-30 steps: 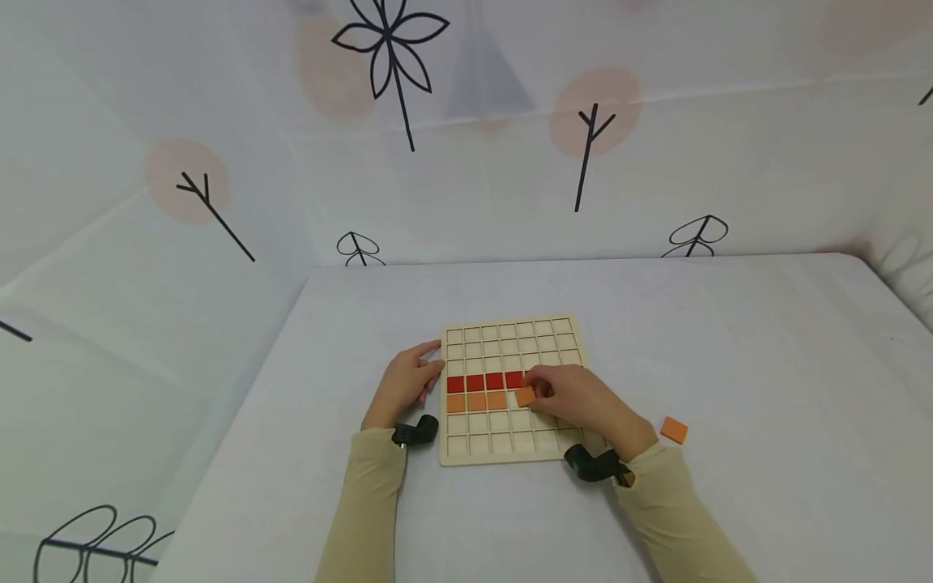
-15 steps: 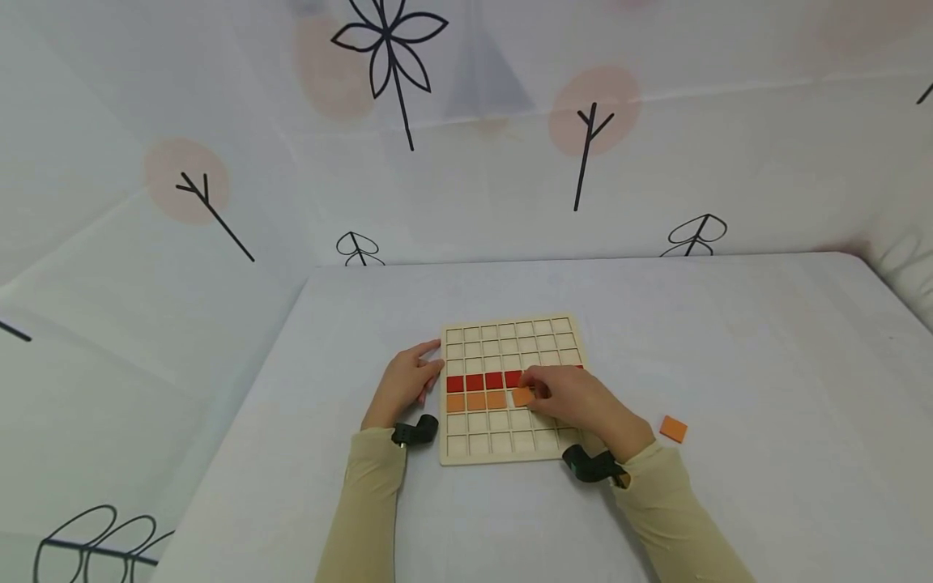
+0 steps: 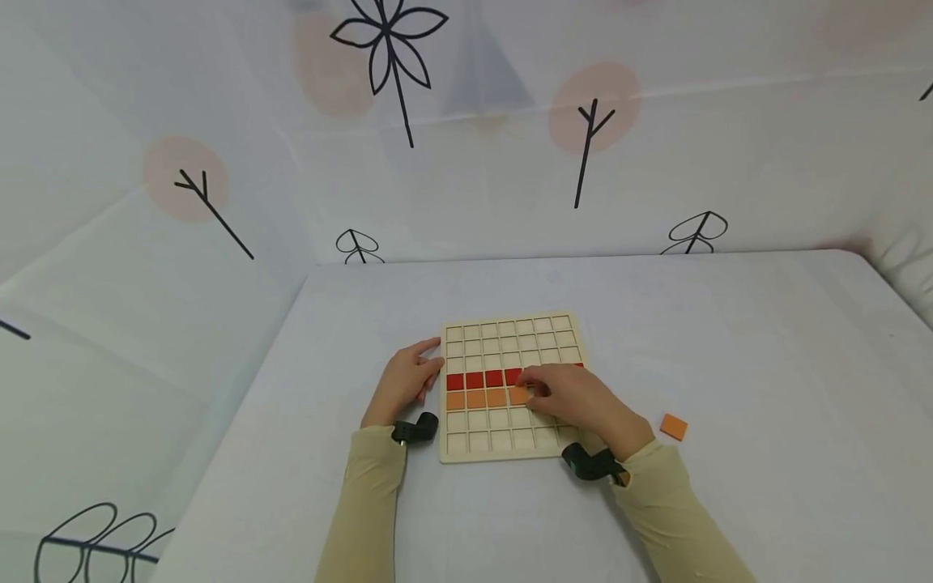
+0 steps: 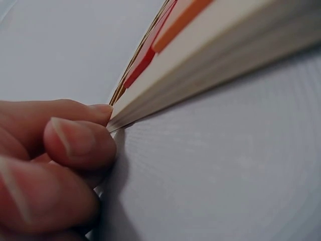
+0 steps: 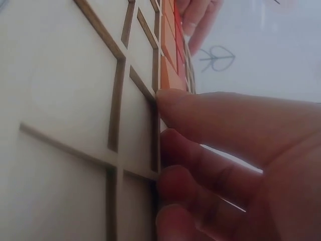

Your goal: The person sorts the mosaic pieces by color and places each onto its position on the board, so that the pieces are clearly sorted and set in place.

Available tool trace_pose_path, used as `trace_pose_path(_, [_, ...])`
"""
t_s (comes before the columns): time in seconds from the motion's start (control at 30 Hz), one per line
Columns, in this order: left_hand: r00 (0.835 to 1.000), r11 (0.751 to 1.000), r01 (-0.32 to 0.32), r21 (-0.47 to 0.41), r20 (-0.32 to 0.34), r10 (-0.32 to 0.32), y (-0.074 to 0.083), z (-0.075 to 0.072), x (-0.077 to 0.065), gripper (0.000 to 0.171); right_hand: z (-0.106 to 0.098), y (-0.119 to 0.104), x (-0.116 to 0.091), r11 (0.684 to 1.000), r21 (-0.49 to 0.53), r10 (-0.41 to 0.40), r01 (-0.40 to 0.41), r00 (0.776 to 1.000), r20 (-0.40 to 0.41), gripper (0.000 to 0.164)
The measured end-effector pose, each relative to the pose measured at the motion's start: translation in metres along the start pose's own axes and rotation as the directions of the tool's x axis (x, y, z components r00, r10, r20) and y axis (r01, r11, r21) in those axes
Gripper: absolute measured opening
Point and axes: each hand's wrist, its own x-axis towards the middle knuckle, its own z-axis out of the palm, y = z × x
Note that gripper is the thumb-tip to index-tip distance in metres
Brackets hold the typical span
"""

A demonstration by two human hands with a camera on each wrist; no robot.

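A pale wooden grid board lies flat on the table, with red tiles in one row and orange tiles in the row below. My right hand is over the board, its thumb and finger pinching an orange tile that sits in the fourth cell of the orange row. This hand hides part of both rows. At the board's left edge rests my left hand; in the left wrist view its fingertips touch the board's side.
A loose orange tile lies on the white table to the right of the board. Dark wrist cameras sit on both wrists. Behind the table hangs a white patterned cloth.
The orange tile in my right hand has shifted slightly left and settled from a tilt into its cell beside the other orange tiles. My left hand stays at the board's edge.
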Motion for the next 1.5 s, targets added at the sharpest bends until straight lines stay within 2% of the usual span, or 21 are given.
trace_pose_path(0.47, [1.000,1.000,-0.019,0.011,0.002,0.018,-0.001,0.001,0.001,0.045,0.001,-0.002,-0.001,1.000,-0.017,0.010,-0.010,1.000,0.005,0.024])
trace_pose_path(0.77, [0.999,0.999,-0.034,0.028,-0.005,0.034,-0.004,0.002,0.002,0.045,-0.002,0.003,-0.003,0.998,0.067,0.008,-0.010,1.000,0.028,0.026])
trace_pose_path(1.0, [0.999,0.999,-0.032,0.035,-0.002,0.032,-0.002,0.002,0.002,0.045,-0.010,0.008,-0.007,0.993,0.117,0.013,-0.017,0.999,0.040,0.030])
trace_pose_path(1.23, [1.000,0.999,-0.026,0.019,0.003,0.026,0.000,0.002,0.002,0.046,-0.021,0.013,-0.013,0.986,0.159,0.035,-0.046,0.997,0.070,0.024])
trace_pose_path(1.5, [1.000,1.000,-0.021,0.017,0.000,0.021,-0.001,0.000,0.001,0.045,-0.032,0.025,-0.017,0.984,0.159,0.065,-0.077,0.995,0.080,0.029])
